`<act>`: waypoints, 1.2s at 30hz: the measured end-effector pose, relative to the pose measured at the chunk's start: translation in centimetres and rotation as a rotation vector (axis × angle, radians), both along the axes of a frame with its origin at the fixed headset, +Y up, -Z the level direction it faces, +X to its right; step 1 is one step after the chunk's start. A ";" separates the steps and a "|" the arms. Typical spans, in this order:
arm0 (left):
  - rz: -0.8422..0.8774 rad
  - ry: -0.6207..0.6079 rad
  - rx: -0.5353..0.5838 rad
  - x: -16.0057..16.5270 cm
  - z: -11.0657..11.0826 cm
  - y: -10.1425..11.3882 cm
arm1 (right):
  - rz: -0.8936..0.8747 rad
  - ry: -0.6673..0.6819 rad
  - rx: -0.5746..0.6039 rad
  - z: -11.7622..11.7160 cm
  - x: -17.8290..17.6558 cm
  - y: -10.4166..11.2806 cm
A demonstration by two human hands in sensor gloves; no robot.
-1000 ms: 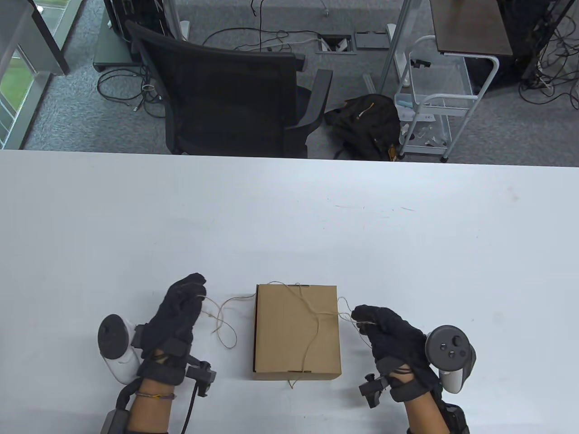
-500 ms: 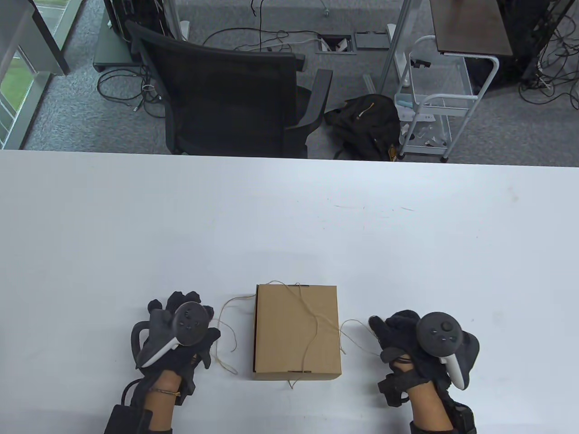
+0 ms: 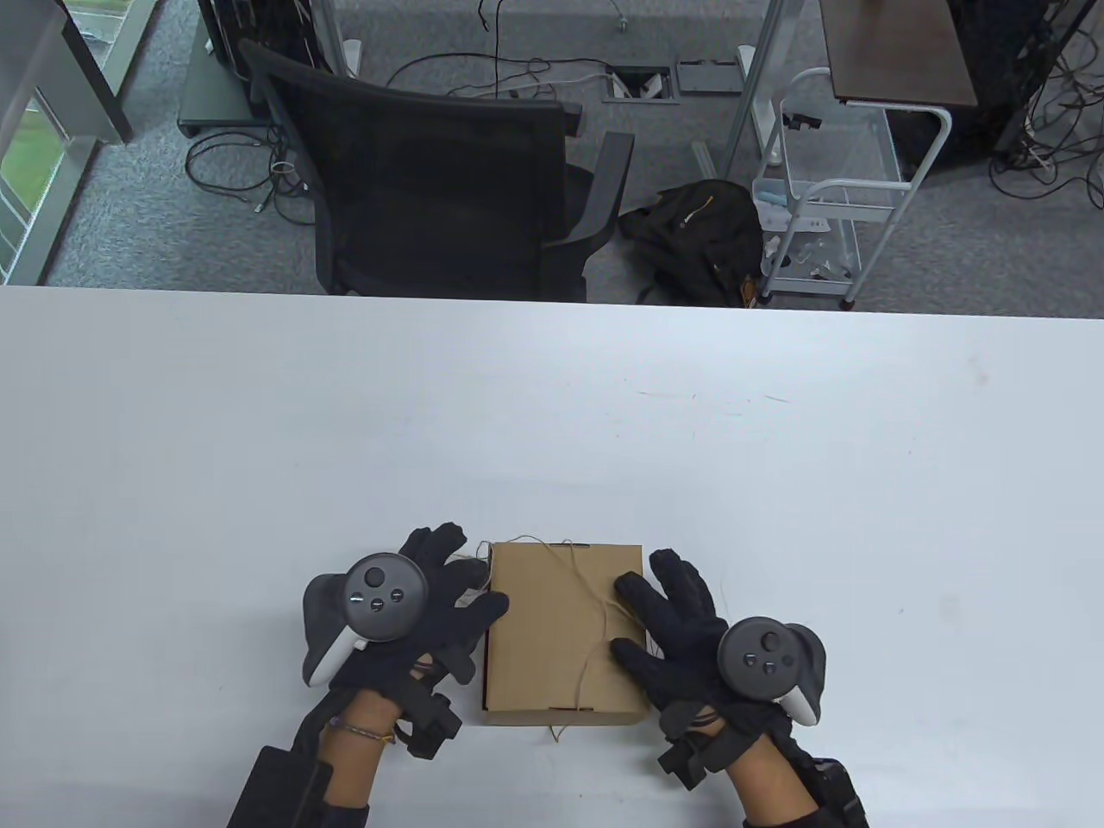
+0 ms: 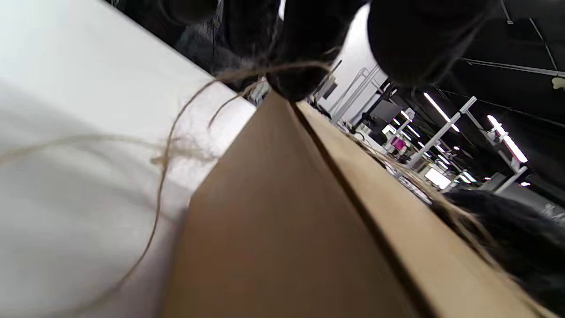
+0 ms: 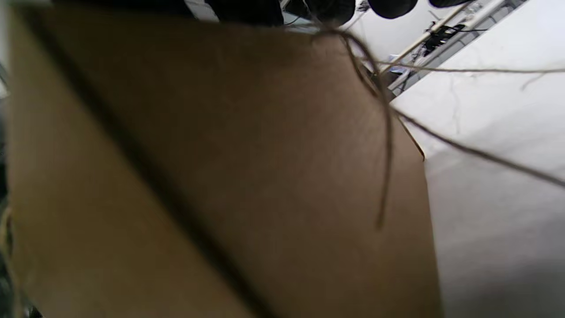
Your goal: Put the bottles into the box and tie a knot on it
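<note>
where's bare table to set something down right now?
Bare: the white table beyond the closed brown cardboard box, plus both outer ends. Crowded: left hand and right hand flank the box, thin twine across its lid.

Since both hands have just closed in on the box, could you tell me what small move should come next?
Probably lift or turn the box: the left hand and right hand flank its sides, and the twine already crosses the closed lid.
</note>
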State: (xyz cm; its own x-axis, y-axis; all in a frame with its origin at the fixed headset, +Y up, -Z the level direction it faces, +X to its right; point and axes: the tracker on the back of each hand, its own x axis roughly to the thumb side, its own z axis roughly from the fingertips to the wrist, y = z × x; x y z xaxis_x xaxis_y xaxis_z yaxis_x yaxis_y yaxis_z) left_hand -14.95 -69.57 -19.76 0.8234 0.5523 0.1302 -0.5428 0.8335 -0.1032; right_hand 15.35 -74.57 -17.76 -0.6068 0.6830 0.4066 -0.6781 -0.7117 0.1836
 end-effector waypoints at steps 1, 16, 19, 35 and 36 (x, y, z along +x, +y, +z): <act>-0.056 0.053 0.048 0.7 -0.3 0.3 | -0.022 -0.013 -0.003 0.1 -0.1 0.0; -0.201 -0.213 -0.205 6.3 -4.0 -0.2 | -0.065 0.074 -0.039 0.4 -1.6 -0.4; -0.205 -0.176 -0.197 6.2 -4.1 -0.1 | -0.083 0.060 -0.061 0.5 -1.6 -0.7; -0.373 -0.209 0.027 3.3 0.2 0.9 | 0.003 -0.033 -0.065 0.7 -1.5 -0.5; -0.386 -0.229 0.040 2.9 0.8 0.8 | 0.011 -0.040 -0.057 0.7 -1.6 -0.5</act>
